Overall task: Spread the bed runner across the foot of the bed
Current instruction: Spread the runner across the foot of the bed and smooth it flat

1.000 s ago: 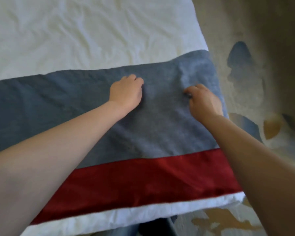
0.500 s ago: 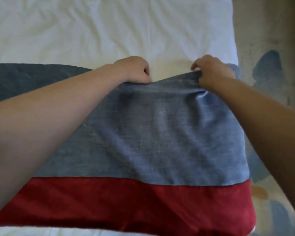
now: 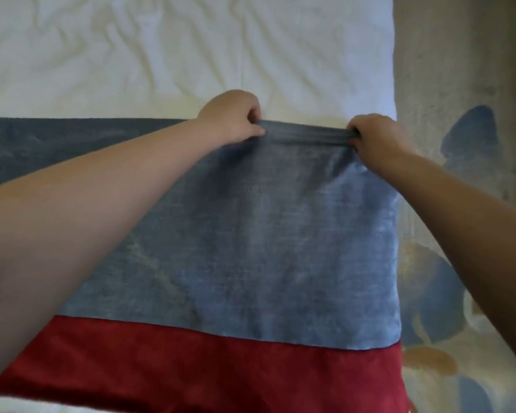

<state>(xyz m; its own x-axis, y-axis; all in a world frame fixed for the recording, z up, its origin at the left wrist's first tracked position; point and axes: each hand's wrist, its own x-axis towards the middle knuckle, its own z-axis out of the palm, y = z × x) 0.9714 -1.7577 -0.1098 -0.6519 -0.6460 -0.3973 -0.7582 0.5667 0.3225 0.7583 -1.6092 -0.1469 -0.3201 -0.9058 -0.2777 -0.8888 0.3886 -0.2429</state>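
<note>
The bed runner (image 3: 274, 234) is grey-blue with a red band along its near side and lies across the white bed (image 3: 161, 55). My left hand (image 3: 233, 117) grips the runner's far edge, fingers curled round the cloth. My right hand (image 3: 376, 135) grips the same edge further right, close to the bed's right side. Between the two hands the edge is bunched into a taut roll, lifted slightly off the sheet. Left of my left arm the runner lies flat.
The creased white sheet covers the far part of the bed. Along the right side of the bed runs a beige carpet (image 3: 459, 263) with blue and orange shapes. The runner's right end hangs at the bed's right edge.
Both hands went from the middle of the runner to its far edge and took hold of it. The edge between them is now pulled straighter and tighter.
</note>
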